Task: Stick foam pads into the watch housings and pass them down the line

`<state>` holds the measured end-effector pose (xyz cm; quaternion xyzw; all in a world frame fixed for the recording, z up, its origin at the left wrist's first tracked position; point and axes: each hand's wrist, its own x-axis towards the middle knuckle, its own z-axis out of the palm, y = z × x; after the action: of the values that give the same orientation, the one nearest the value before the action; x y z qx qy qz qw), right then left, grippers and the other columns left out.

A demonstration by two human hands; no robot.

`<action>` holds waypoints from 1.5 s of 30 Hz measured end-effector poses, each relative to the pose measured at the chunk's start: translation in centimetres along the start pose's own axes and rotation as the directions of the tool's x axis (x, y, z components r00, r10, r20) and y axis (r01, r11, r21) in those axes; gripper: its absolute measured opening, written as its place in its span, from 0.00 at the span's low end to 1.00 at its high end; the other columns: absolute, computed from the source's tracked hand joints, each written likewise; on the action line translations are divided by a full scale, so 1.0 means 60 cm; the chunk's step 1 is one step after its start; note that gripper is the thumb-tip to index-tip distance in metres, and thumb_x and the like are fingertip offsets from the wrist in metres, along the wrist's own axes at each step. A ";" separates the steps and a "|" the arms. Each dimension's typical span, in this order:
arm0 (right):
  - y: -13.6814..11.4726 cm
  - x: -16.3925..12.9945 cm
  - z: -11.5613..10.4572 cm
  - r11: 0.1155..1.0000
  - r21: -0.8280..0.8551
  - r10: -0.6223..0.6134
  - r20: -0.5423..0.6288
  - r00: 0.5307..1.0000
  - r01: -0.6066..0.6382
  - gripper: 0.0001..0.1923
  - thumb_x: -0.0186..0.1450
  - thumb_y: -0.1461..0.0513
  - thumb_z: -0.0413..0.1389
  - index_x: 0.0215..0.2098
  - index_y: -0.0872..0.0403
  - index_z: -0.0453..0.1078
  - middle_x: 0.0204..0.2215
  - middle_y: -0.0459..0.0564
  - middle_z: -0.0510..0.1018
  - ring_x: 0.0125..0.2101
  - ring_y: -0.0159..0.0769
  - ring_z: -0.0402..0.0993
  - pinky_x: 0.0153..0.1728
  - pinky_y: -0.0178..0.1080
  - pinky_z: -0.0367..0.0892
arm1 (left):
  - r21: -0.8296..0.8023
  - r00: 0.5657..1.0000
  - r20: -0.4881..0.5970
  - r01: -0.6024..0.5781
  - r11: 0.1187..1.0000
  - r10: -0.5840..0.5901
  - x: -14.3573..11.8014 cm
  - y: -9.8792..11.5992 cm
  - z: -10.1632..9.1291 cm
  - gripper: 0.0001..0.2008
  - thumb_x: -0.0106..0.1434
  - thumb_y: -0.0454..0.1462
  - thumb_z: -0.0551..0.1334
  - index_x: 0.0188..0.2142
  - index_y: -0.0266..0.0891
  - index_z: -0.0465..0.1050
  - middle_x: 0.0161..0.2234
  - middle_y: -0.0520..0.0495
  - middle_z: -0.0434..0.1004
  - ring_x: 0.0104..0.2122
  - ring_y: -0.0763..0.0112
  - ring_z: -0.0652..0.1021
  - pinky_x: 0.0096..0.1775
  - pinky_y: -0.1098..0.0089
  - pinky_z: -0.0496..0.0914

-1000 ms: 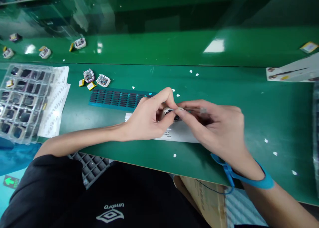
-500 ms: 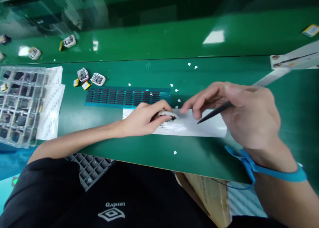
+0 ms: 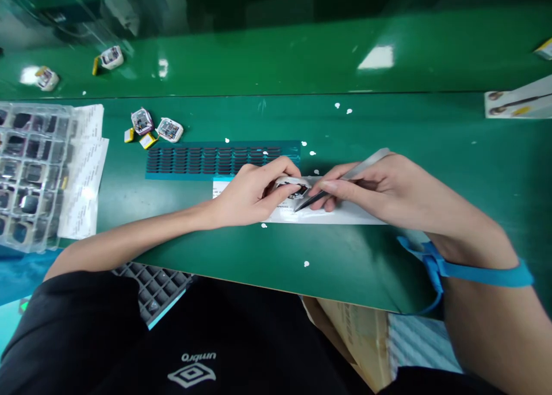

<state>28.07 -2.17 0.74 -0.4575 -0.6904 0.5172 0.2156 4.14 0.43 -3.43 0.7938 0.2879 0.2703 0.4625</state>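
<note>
My left hand [image 3: 254, 194] is closed around a small white watch-like case [image 3: 291, 181], tilted so its open side with dark inner parts faces my right hand. Between the fingers of my right hand [image 3: 366, 188] is a pair of tweezers [image 3: 357, 169], its dark tip pointing down and left, just below the case. A white printed sheet [image 3: 345, 215] lies under both hands. Behind my left hand stretches a blue strip [image 3: 185, 160] with rows of thin dark pieces. Whether the tweezers pinch anything is too small to tell.
Open cases with circuit boards [image 3: 169, 129] and yellow batteries [image 3: 147, 140] lie at the back left. A clear compartment tray [image 3: 32, 176] stands far left beside printed paper [image 3: 81, 199]. Small white stickers [image 3: 306, 264] are scattered on the green table [image 3: 207, 251]. A white bracket [image 3: 517, 100] stands at right.
My right hand has moved left and down to the case, turning the tweezers so their tip is beside it. The case in my left hand now shows more of its inside.
</note>
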 end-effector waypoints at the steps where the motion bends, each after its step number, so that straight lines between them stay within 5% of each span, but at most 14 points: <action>1: 0.003 -0.001 0.000 1.000 0.002 0.001 0.001 1.000 -0.001 0.23 0.73 0.44 0.59 0.29 0.47 0.85 0.32 0.49 0.87 0.36 0.42 0.84 0.36 0.42 0.77 | -0.002 1.000 -0.001 -0.001 1.000 0.001 0.000 0.000 0.000 0.06 0.74 0.39 0.61 0.42 0.38 0.72 0.23 0.59 0.67 0.19 0.81 0.64 0.23 0.75 0.58; 10: 0.019 -0.002 0.009 0.997 0.065 0.050 0.000 0.999 -0.050 0.21 0.73 0.46 0.60 0.29 0.45 0.85 0.31 0.48 0.87 0.36 0.40 0.85 0.36 0.39 0.80 | -0.049 0.999 -0.029 0.027 0.998 -0.028 0.000 -0.003 0.002 0.07 0.74 0.39 0.60 0.41 0.38 0.72 0.24 0.58 0.68 0.20 0.81 0.65 0.24 0.74 0.58; 15: 0.004 -0.004 0.008 0.969 0.246 0.042 -0.208 0.977 0.011 0.19 0.70 0.46 0.65 0.29 0.48 0.84 0.29 0.49 0.85 0.26 0.35 0.83 0.26 0.35 0.79 | -0.210 0.988 -0.104 0.093 0.973 -0.117 0.007 -0.005 0.009 0.08 0.73 0.41 0.61 0.41 0.39 0.72 0.26 0.55 0.70 0.21 0.79 0.67 0.24 0.73 0.60; 18: -0.004 -0.005 0.016 0.948 0.291 0.012 -0.433 0.901 0.127 0.18 0.67 0.46 0.68 0.29 0.50 0.83 0.26 0.48 0.84 0.24 0.34 0.82 0.27 0.34 0.81 | -0.327 0.976 -0.115 0.137 0.935 -0.184 0.012 0.008 0.004 0.06 0.72 0.39 0.61 0.44 0.38 0.72 0.26 0.54 0.69 0.21 0.79 0.67 0.23 0.72 0.59; 22: -0.020 -0.005 0.040 0.920 0.267 -0.064 -0.622 0.781 0.288 0.18 0.67 0.47 0.69 0.31 0.51 0.80 0.24 0.47 0.84 0.22 0.36 0.82 0.25 0.37 0.81 | -0.411 0.960 0.098 0.278 0.868 -0.261 0.009 0.045 -0.012 0.12 0.66 0.33 0.64 0.49 0.38 0.70 0.27 0.53 0.72 0.21 0.78 0.70 0.22 0.73 0.62; 28: -0.034 -0.011 0.073 0.936 0.143 -0.157 -0.648 0.745 0.322 0.13 0.75 0.57 0.61 0.33 0.50 0.82 0.25 0.46 0.83 0.21 0.34 0.81 0.20 0.36 0.76 | -0.509 0.941 0.199 0.337 0.792 -0.273 -0.008 0.087 -0.006 0.16 0.61 0.29 0.64 0.49 0.38 0.70 0.35 0.50 0.76 0.29 0.77 0.74 0.27 0.75 0.68; 45: -0.043 -0.017 0.077 0.983 0.036 -0.111 -0.671 0.733 0.182 0.13 0.75 0.58 0.60 0.33 0.44 0.81 0.26 0.44 0.82 0.22 0.36 0.81 0.21 0.41 0.75 | -0.433 0.958 0.143 0.285 0.855 -0.247 -0.020 0.084 0.005 0.15 0.65 0.30 0.62 0.51 0.40 0.72 0.35 0.49 0.77 0.28 0.74 0.72 0.28 0.71 0.69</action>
<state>23.95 -5.55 1.57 -0.5447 -0.5753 0.3347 0.5101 4.56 -2.66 0.74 0.6283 0.3050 0.2300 0.6777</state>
